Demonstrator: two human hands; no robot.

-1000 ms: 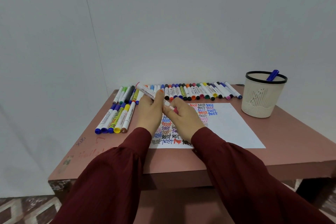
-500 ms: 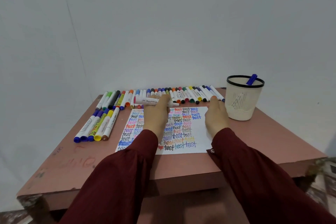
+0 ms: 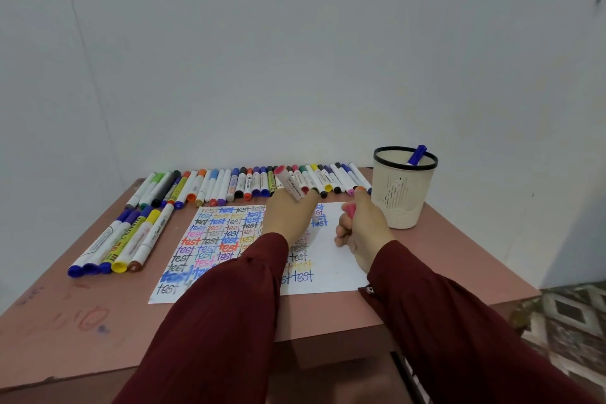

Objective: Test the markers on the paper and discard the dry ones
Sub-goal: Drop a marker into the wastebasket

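A: Layout?
B: Pinkish-brown table (image 3: 98, 321). The white paper sheet covered in coloured "test" words (image 3: 328, 259) lies under both your hands. The cream perforated plastic cup with a black rim (image 3: 401, 203) stands just right of your right hand (image 3: 367, 233), with one blue marker (image 3: 416, 154) poking out. The long row of colour-capped markers (image 3: 229, 184) lies just beyond your knuckles. A group of five thicker markers (image 3: 121, 246) sits well left of your left hand (image 3: 288, 216).
A: Hands?
B: Left pinches the white-barrelled marker with the pink-red end (image 3: 292, 188), tilted, that end up and away from you. The tip is hidden behind your fingers. Right is curled round a small pink cap (image 3: 351, 210), over the bare part of the sheet.
A: Handling?
B: My read: a light, stiff, smooth plastic barrel, so it can slip or roll. Grip low near the tip, as for writing. Press lightly, since a felt nib crushes. The cup looks light too; don't knock it.
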